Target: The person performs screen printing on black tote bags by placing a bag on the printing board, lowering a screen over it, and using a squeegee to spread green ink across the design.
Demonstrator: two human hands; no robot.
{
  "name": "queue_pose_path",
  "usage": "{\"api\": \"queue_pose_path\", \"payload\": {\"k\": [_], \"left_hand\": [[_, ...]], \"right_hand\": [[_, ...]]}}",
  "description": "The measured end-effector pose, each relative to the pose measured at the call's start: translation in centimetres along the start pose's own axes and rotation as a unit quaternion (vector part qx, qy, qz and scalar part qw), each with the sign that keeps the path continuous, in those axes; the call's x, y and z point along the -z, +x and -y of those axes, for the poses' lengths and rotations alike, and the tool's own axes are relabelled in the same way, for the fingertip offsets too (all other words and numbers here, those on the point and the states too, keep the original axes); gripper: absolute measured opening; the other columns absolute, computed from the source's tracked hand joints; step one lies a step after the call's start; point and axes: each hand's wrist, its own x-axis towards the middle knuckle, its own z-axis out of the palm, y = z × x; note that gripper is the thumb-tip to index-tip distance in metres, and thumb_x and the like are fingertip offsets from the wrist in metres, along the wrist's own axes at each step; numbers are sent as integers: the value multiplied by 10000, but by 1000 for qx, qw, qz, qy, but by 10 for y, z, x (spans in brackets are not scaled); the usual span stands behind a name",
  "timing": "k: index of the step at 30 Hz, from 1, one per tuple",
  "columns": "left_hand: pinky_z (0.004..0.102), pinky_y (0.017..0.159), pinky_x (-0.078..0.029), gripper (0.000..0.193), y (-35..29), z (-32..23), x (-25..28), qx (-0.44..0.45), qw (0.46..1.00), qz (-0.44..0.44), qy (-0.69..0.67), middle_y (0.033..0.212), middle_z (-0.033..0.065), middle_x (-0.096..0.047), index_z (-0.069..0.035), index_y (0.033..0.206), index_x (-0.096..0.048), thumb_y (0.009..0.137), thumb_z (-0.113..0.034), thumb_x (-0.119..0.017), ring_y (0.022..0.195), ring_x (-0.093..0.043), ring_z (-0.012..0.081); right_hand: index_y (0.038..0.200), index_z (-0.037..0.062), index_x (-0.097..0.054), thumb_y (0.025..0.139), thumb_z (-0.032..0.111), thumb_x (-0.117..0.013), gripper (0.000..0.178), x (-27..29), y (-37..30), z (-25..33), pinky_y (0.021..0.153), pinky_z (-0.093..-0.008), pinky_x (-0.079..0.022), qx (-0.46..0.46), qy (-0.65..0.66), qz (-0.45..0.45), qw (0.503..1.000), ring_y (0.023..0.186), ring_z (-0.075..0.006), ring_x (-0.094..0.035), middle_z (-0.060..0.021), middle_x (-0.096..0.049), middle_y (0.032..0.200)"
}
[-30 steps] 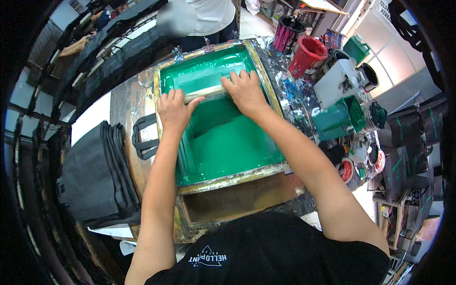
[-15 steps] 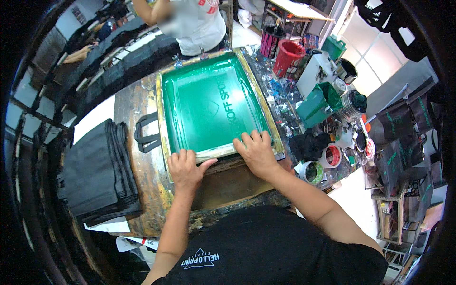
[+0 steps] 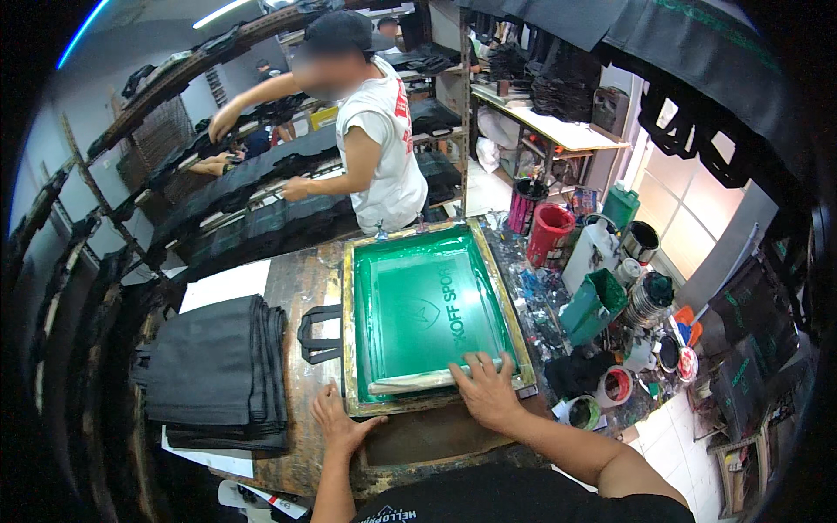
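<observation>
A screen-printing frame (image 3: 350, 349) with a yellowed rim lies on the work table, its mesh coated in wet green ink (image 3: 397, 305). Dark lettering and a shield outline show in the mesh. A squeegee (image 3: 410, 382) with a pale strip-like handle rests across the near end. My right hand (image 3: 488, 394) has its fingers curled over the squeegee's right part. At the frame's near left corner, my left hand (image 3: 338, 423) is off the squeegee, thumb stretched out and fingers extended. Black straps (image 3: 318, 334) of a bag stick out left of the frame; the rest is hidden underneath.
Left of the frame stands a stack of black fabric bags (image 3: 209, 370). Ink-stained tubs, including a red bucket (image 3: 551, 235) and a green container (image 3: 595, 307), crowd the right side. Beyond the table, a person in a white top (image 3: 384, 148) reaches toward racks of black bags (image 3: 261, 187).
My left hand has let go of the squeegee and moved to the frame's near left corner. The right hand stays on the squeegee. My view has tilted up, showing more of the co-worker.
</observation>
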Motion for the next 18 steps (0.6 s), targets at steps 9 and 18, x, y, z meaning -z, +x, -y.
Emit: {"api": "queue_pose_path", "payload": {"k": [9, 18], "left_hand": [[516, 1090, -337, 989, -6, 1, -5, 27, 996, -62, -58, 1288, 139, -560, -75, 1287, -710, 494, -603, -973, 1263, -466, 373], [422, 1113, -423, 990, 49, -67, 41, 47, 841, -193, -503, 1397, 150, -577, 38, 1512, -474, 803, -501, -905, 1260, -565, 283]], "right_hand": [[1332, 126, -624, 905, 184, -637, 431, 11, 14, -2, 1016, -603, -353, 9, 63, -45, 997, 1136, -290, -579, -106, -629, 1169], [1233, 129, -648, 861, 444, -723, 493, 99, 97, -24, 939, -543, -370, 26, 16, -157, 987, 990, -285, -565, -107, -606, 1015]]}}
